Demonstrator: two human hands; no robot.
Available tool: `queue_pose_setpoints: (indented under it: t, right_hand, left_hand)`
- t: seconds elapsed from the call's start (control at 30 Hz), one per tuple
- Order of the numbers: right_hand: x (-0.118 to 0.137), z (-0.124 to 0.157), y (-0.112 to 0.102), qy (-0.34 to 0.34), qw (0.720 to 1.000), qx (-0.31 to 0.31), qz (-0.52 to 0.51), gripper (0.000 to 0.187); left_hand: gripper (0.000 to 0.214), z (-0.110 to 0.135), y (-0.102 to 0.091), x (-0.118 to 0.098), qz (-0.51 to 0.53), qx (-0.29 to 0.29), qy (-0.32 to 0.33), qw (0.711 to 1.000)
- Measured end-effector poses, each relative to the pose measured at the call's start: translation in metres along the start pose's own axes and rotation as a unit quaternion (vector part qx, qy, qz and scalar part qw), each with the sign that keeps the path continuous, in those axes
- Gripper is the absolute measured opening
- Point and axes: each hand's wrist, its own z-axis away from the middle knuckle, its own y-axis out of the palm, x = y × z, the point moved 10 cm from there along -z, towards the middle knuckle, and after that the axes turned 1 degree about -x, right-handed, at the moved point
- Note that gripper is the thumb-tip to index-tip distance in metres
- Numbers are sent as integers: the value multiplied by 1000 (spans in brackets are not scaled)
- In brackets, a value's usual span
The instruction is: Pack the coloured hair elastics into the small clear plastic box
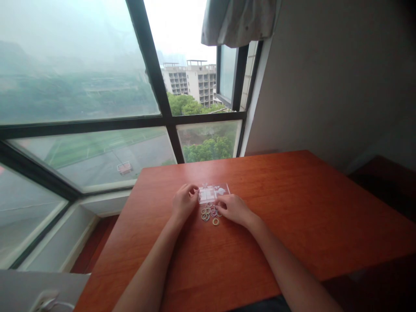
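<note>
A small clear plastic box with compartments lies on the reddish wooden table. Several small coloured rubber rings are scattered just in front of it. My left hand rests at the box's left edge, fingers curled against its side. My right hand lies to the right of the rings, fingertips pinched together at the box's front edge; what they hold, if anything, is too small to make out.
The table stands against a large black-framed window on the left and far side. A grey wall rises at the right. A curtain hangs above. A white sill runs below the glass.
</note>
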Motion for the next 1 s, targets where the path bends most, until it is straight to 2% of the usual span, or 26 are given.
queue_pose_setpoints:
  t: [0.17, 0.33, 0.47, 0.87, 1.0]
  right_hand:
    - [0, -2, -8, -7, 999, -37, -29, 10]
    - [0, -4, -18, -5, 989, -92, -115, 12]
    - [0, -4, -22, -5, 979, -107, -173, 14]
    - [0, -4, -17, -2, 979, -96, -178, 16]
    - [-1, -4, -16, 1, 980, -100, -172, 14]
  left_hand:
    - [11, 3, -4, -8, 50, 5, 7, 999]
    - [15, 13, 6, -37, 127, 84, 62, 986]
    - [16, 17, 12, -49, 149, 114, 73, 980]
    - [15, 22, 16, -58, 166, 143, 82, 972]
    - [10, 21, 17, -56, 151, 137, 86, 975]
